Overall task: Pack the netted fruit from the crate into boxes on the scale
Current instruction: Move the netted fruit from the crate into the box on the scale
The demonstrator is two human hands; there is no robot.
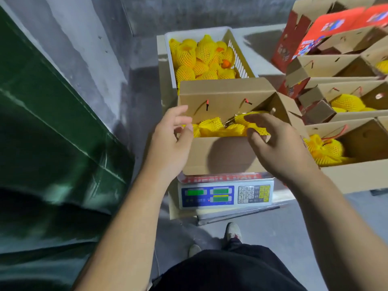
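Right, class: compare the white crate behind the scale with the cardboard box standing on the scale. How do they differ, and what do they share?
The white crate is plastic with a slotted side wall; the cardboard box is plain brown with flaps.
The white crate is heaped with fruit above its rim; the cardboard box shows only a layer low inside.
No hand is at the white crate; the left hand and right hand are at the cardboard box.
Both hold yellow netted fruit.

box: I see plain brown cardboard, matt, at centre frame
netted fruit: yellow foam mesh sleeves, soft and ribbed
crate: white plastic, smooth, slotted wall, upper centre
scale: glossy plastic face, metal-looking platter edge
floor: grey concrete, rough and dull
sheet: green, shiny, creased, left side
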